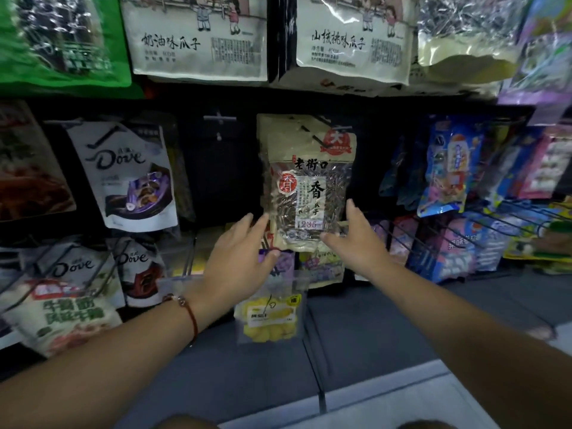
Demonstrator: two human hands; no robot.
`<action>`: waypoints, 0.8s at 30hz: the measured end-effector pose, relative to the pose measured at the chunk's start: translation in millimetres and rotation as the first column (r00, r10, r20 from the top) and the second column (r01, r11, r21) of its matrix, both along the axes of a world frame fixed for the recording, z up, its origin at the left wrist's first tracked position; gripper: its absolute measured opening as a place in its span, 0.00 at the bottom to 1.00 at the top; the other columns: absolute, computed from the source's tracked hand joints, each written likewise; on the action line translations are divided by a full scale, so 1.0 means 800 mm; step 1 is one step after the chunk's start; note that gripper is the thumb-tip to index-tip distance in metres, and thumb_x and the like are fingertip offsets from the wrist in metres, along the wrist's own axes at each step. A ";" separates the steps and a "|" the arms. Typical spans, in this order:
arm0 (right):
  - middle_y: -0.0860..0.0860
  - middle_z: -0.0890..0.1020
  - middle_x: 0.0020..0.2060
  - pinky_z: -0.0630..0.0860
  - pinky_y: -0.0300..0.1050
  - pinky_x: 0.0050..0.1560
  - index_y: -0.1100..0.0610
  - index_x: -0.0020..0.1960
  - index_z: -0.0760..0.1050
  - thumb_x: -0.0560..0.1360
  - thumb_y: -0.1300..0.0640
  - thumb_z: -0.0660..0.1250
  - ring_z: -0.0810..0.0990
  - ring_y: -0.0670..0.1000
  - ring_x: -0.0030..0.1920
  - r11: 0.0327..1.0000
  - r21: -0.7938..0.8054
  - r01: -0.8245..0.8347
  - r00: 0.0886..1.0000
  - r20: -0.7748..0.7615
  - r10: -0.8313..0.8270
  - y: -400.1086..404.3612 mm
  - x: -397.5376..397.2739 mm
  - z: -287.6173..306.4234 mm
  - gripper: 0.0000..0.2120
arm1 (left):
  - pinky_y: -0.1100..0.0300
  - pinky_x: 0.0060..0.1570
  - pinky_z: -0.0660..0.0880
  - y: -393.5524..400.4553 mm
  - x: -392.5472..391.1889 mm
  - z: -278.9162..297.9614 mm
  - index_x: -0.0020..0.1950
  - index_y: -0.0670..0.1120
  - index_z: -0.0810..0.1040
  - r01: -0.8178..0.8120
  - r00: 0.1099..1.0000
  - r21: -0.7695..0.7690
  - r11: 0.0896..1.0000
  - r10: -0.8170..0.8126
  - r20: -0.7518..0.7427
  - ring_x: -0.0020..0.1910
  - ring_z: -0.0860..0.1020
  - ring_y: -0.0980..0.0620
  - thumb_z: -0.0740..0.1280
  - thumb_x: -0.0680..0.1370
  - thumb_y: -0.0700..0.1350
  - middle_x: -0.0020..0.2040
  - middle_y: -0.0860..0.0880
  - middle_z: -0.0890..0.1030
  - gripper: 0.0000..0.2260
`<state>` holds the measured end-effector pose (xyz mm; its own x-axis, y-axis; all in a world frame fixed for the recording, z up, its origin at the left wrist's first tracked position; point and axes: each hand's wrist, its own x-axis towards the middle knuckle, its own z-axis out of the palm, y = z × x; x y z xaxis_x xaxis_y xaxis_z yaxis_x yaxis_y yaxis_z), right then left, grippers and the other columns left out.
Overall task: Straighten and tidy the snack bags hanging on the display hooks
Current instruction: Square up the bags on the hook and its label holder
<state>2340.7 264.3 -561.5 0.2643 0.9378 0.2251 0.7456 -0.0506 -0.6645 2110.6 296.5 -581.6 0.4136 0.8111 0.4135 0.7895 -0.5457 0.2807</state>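
Observation:
A beige sunflower-seed bag (309, 181) with a clear window and a red seal hangs on a hook in the middle of the rack, with more bags behind it. My left hand (240, 258) reaches its lower left corner, fingers extended along the bag's left edge and thumb under the bottom. My right hand (356, 239) touches the lower right corner with fingers spread and thumb on the bottom edge. Neither hand curls round the bag. A bare hook (219, 119) sticks out just left of the bag.
White Dove chocolate bags (130, 174) hang to the left, blue snack bags (445, 168) to the right. Large seed bags (198, 35) fill the row above. A clear bag of yellow snacks (269, 314) hangs below my left hand. Wire hooks (495, 221) jut out at right. Grey floor lies below.

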 end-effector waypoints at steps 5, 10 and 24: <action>0.55 0.44 0.79 0.48 0.53 0.76 0.53 0.80 0.40 0.77 0.42 0.64 0.43 0.57 0.78 0.991 -0.088 -0.105 0.905 0.404 0.132 -0.066 -0.029 -0.051 0.44 | 0.47 0.75 0.54 -0.064 -0.035 -0.026 0.80 0.49 0.54 0.018 0.966 0.085 0.996 0.004 -0.260 0.78 0.55 0.42 0.55 0.81 0.61 0.79 0.43 0.56 0.31; 0.53 0.42 0.79 0.43 0.53 0.76 0.53 0.79 0.39 0.78 0.41 0.62 0.40 0.56 0.78 0.977 -0.175 -0.120 0.791 0.578 0.201 -0.098 -0.057 -0.095 0.43 | 0.46 0.75 0.54 -0.096 -0.063 -0.063 0.80 0.48 0.56 0.029 0.938 0.020 0.999 -0.020 -0.345 0.78 0.55 0.42 0.47 0.79 0.63 0.79 0.43 0.58 0.33; 0.51 0.39 0.79 0.41 0.54 0.76 0.51 0.79 0.38 0.78 0.42 0.63 0.38 0.56 0.78 0.947 -0.311 -0.080 0.907 0.371 0.199 -0.087 -0.111 -0.159 0.43 | 0.48 0.76 0.46 -0.102 -0.071 -0.124 0.80 0.53 0.41 -0.138 0.958 -0.249 0.959 0.066 -0.278 0.79 0.43 0.43 0.56 0.81 0.61 0.81 0.47 0.42 0.35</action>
